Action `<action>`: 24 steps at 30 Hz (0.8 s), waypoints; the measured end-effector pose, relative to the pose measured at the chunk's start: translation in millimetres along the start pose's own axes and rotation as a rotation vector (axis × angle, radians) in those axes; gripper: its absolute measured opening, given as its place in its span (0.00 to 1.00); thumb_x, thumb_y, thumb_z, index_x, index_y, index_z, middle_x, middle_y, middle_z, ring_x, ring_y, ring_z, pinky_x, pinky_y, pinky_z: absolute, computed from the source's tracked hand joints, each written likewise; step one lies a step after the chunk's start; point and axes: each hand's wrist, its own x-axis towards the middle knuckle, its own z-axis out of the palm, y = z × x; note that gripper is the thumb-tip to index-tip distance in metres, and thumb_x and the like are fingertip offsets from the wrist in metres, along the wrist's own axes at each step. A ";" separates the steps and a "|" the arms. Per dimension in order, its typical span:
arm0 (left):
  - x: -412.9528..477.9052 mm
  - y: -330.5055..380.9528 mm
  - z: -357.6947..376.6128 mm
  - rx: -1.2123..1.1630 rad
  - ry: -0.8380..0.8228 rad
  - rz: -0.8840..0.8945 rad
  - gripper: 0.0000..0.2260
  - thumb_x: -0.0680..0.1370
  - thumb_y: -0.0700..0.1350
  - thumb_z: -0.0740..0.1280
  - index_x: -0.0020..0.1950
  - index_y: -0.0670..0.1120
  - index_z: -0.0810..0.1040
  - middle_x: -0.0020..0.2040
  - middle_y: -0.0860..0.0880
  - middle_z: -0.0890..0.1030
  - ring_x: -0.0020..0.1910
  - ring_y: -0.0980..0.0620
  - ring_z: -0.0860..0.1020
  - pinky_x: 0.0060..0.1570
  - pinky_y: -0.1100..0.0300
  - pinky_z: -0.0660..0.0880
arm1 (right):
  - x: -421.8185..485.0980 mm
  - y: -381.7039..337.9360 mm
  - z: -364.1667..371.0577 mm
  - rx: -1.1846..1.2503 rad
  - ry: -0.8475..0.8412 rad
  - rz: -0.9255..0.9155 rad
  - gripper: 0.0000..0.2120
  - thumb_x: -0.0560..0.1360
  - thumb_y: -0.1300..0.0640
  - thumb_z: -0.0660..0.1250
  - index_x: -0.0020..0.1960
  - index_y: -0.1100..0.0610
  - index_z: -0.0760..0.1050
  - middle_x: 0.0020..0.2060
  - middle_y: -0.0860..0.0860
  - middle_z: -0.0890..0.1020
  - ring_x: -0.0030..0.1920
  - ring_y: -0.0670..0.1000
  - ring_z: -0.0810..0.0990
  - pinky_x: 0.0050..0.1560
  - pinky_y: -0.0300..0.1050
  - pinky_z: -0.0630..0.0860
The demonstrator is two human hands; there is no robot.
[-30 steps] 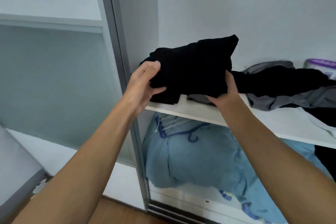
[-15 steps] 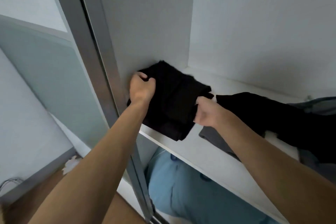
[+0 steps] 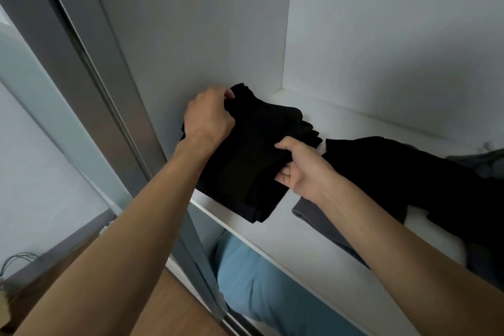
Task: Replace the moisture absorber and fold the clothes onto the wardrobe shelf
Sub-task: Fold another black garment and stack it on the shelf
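Observation:
A folded black garment (image 3: 251, 161) lies in the left corner of the white wardrobe shelf (image 3: 305, 243), against the side wall. My left hand (image 3: 208, 117) grips its far left edge with curled fingers. My right hand (image 3: 302, 166) pinches its right edge, thumb on top. To the right, a loose black garment (image 3: 403, 172) sprawls over a grey garment (image 3: 321, 221) on the same shelf. The moisture absorber is out of view.
The grey sliding-door frame (image 3: 90, 68) runs diagonally at the left, close to my left forearm. Below the shelf is a light blue bundle of fabric (image 3: 259, 286). More grey cloth (image 3: 485, 161) lies at the far right. Wooden floor (image 3: 174, 308) shows at the bottom.
The folded black garment went from held above the shelf edge down onto the shelf's left corner. Both hands stay on its edges, and the view has moved closer and higher.

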 end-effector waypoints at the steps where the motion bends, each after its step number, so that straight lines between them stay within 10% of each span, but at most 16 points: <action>1: 4.2 -0.7 -1.7 0.015 0.022 0.003 0.23 0.71 0.31 0.63 0.64 0.47 0.77 0.61 0.45 0.80 0.60 0.42 0.77 0.54 0.52 0.73 | -2.0 -1.1 2.4 -0.038 -0.038 0.023 0.12 0.77 0.56 0.67 0.59 0.58 0.78 0.41 0.56 0.87 0.38 0.52 0.87 0.32 0.42 0.80; 5: 6.0 -4.9 9.1 0.273 -0.231 -0.045 0.18 0.73 0.33 0.64 0.61 0.45 0.75 0.60 0.41 0.79 0.63 0.39 0.74 0.68 0.40 0.66 | -10.2 -11.4 -9.8 -0.590 0.020 0.052 0.27 0.77 0.35 0.62 0.61 0.58 0.72 0.35 0.58 0.86 0.29 0.51 0.84 0.25 0.36 0.73; 9: 5.0 -6.8 15.1 0.290 -0.294 -0.033 0.11 0.74 0.35 0.64 0.55 0.42 0.75 0.56 0.40 0.80 0.58 0.38 0.78 0.66 0.42 0.68 | -11.5 -22.2 -30.0 -1.102 0.187 -0.152 0.24 0.77 0.39 0.66 0.36 0.59 0.75 0.18 0.47 0.76 0.17 0.44 0.71 0.22 0.35 0.67; 15: 16.2 -6.1 1.1 0.067 0.094 -0.019 0.18 0.73 0.34 0.66 0.62 0.42 0.73 0.61 0.39 0.76 0.59 0.36 0.76 0.59 0.43 0.73 | 12.8 -67.0 -13.6 -0.915 0.396 -0.555 0.23 0.74 0.41 0.67 0.33 0.59 0.75 0.24 0.49 0.77 0.27 0.47 0.78 0.33 0.41 0.72; 19: 7.8 7.5 15.7 0.182 0.044 0.221 0.30 0.74 0.40 0.69 0.75 0.47 0.63 0.74 0.42 0.64 0.70 0.39 0.67 0.65 0.40 0.67 | 48.4 -53.7 -16.9 -0.983 0.531 -0.343 0.22 0.77 0.41 0.66 0.42 0.61 0.74 0.41 0.56 0.79 0.44 0.55 0.80 0.46 0.47 0.74; 24: -1.5 -10.5 52.1 0.166 -0.609 0.178 0.33 0.78 0.70 0.49 0.80 0.59 0.52 0.82 0.49 0.48 0.81 0.44 0.44 0.73 0.32 0.39 | 44.7 -33.2 -21.6 -1.011 0.651 -0.308 0.27 0.74 0.33 0.64 0.34 0.58 0.73 0.35 0.55 0.79 0.41 0.58 0.81 0.46 0.50 0.75</action>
